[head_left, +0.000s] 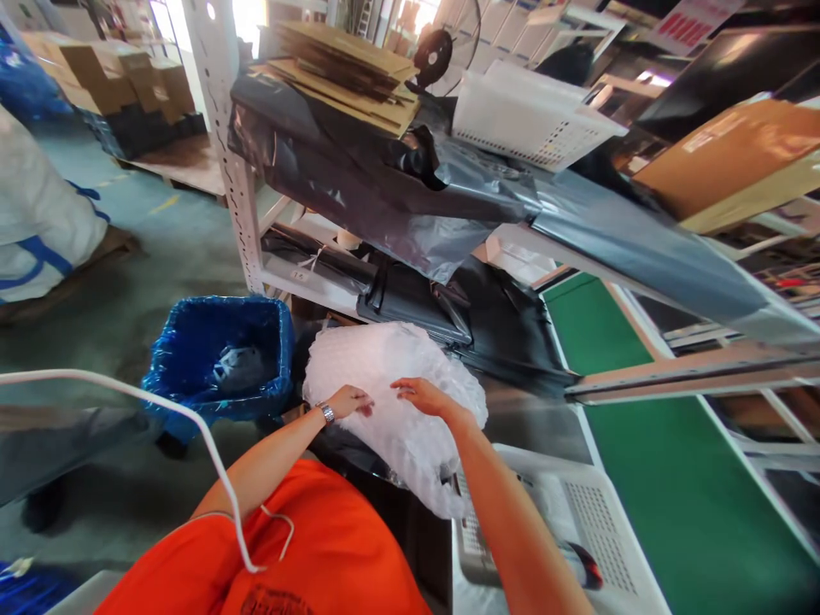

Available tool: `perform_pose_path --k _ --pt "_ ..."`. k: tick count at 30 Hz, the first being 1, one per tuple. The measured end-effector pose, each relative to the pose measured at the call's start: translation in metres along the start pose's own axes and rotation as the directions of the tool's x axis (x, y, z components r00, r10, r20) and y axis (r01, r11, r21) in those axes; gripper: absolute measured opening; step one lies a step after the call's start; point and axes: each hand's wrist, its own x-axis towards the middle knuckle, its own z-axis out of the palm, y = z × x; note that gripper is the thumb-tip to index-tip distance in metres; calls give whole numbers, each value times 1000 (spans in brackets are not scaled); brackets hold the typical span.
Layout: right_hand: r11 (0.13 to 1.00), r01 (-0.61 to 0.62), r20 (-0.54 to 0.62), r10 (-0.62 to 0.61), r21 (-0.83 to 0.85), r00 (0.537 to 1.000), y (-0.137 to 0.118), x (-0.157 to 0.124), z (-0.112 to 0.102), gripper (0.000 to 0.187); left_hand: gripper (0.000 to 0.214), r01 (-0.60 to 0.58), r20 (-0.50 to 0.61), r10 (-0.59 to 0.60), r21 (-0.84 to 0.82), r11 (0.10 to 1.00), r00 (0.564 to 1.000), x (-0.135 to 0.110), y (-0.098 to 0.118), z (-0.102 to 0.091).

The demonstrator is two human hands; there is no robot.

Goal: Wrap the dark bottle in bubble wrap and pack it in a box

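A big bundle of clear bubble wrap [390, 376] lies in front of me on a dark surface. My left hand [349, 400], with a metal watch on the wrist, rests on the wrap's near left side with fingers curled into it. My right hand [423, 395] lies on top of the wrap just to the right, fingers bent and pressing on the plastic. The two hands are a few centimetres apart.
A blue-lined bin [221, 354] stands to the left. A white perforated basket [564, 521] sits at lower right beside a green conveyor belt [672, 495]. Black bags [410, 299] lie behind the wrap under a white shelf rack [240, 196] with grey plastic sheeting and flat cardboard.
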Motion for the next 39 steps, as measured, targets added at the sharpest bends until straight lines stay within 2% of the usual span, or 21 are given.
perform_pose_path --k 3,6,10,13,18,21,28,33,35,37,39 --pt "999 14 18 -13 -34 1000 -9 3 3 53 45 -8 9 8 -5 1000 1000 -3 4 -1" --pt "984 23 -1 -23 -179 1000 -26 5 7 59 42 -13 17 13 2 1000 1000 -6 8 -1" --pt "937 64 -73 -95 -344 993 -50 7 13 44 41 -28 3 28 22 999 1000 -7 11 -2" --pt "938 22 -84 -54 -347 995 -55 8 14 40 38 -38 1 38 30 999 999 -9 13 -3" --pt "956 -44 -72 24 -290 997 -46 9 15 30 43 -36 7 36 2 999 999 -13 18 -2" --pt "966 -43 -73 25 -254 997 -42 8 18 31 46 -32 10 32 3 999 999 -13 19 1" --pt "978 -24 -79 7 -209 997 -43 9 25 27 36 -47 -22 49 52 998 999 -12 24 3" --pt "978 -47 -159 15 -203 987 -41 9 34 28 35 -69 -65 75 87 994 995 -10 22 6" --pt "975 -102 -219 57 -199 974 -33 4 29 29 37 -68 -77 75 92 993 994 -11 16 2" --pt "961 -201 -311 136 -188 941 -19 -7 17 32 42 -49 -101 59 100 994 993 -17 7 -5" --pt "939 -305 -415 217 -159 884 -3 -22 0 37 48 -26 -131 41 112 993 991 -24 -1 -12"
